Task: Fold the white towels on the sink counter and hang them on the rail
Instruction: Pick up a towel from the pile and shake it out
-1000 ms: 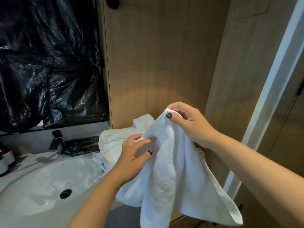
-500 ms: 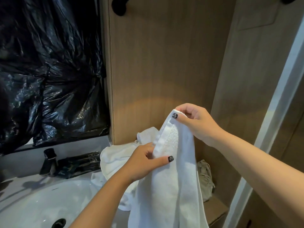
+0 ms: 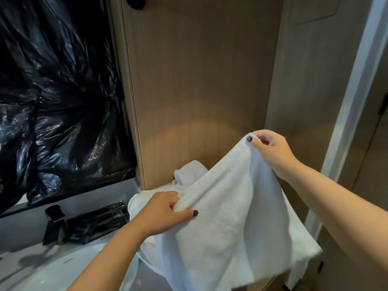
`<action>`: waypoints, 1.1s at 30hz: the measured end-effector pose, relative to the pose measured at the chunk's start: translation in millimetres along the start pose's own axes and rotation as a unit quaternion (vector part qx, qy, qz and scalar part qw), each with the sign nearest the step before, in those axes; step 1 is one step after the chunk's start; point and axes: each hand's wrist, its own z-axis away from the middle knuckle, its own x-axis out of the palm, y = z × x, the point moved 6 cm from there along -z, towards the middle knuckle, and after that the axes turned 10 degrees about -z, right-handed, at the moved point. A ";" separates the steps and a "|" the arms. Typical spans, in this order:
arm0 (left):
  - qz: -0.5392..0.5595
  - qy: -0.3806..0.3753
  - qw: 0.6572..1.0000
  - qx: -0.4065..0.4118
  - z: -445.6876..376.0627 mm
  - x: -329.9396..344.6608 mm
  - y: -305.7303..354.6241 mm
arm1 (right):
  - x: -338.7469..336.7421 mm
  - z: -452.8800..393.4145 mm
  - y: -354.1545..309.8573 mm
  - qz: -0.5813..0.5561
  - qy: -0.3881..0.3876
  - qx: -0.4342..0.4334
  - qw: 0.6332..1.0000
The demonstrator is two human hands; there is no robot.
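Right hand [image 3: 270, 153]: pinching the upper corner of a white towel [image 3: 231, 206] between thumb and curled fingers, holding it raised in front of the wooden wall panel [image 3: 199, 91]. Left hand [image 3: 161, 213]: gripping the same towel lower down and to the left, thumb lying across the cloth, fingers tucked into a fold. Towel stretching on a slant between the two hands, upper edge sloping from the right hand down to the left; remainder hanging loose below, draping toward the bottom of the view. Dark polish showing on both thumbnails.

Second heap of white towels [image 3: 184, 177]: lying crumpled on the sink counter [image 3: 31, 267] just behind the left hand, against the foot of the wooden panel, partly hidden by the held towel. Black faucet [image 3: 55, 223]: standing at the left on the counter, with a dark tray [image 3: 98, 221] of items just beside it. Contents of the tray: too dim to tell. Black plastic sheeting [image 3: 58, 101]: covering the wall area above the counter, crinkled and shining. Dark round fitting [image 3: 136, 2]: showing at the top edge on the panel; whether part of the rail, cannot tell. White door frame [image 3: 354, 101]: running up the right side.
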 end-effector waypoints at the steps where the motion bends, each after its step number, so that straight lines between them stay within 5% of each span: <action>1: -0.047 -0.012 0.999 -0.004 1.1 -1.1 -0.8 | -1.1 0.8 2.1 -0.002 0.011 0.001 1.000; 4: -0.152 -0.044 0.987 -0.029 5.6 -5.3 -2.2 | -8.6 0.2 5.5 -0.017 0.044 0.001 0.999; 14: -0.223 -0.048 0.973 -0.041 24.9 -32.2 5.4 | -32.8 -3.0 -2.3 -0.043 0.082 -0.001 0.996; 18: 0.002 0.036 0.997 -0.066 42.4 -29.3 9.9 | -68.7 7.3 -0.7 -0.051 0.075 -0.002 0.996; 23: 0.250 0.150 0.944 -0.156 69.3 -15.1 23.9 | -122.0 24.7 9.7 -0.069 0.078 0.027 0.994; 33: 0.340 0.194 0.895 -0.214 133.3 19.8 59.5 | -180.1 94.5 51.4 0.047 -0.064 0.062 0.995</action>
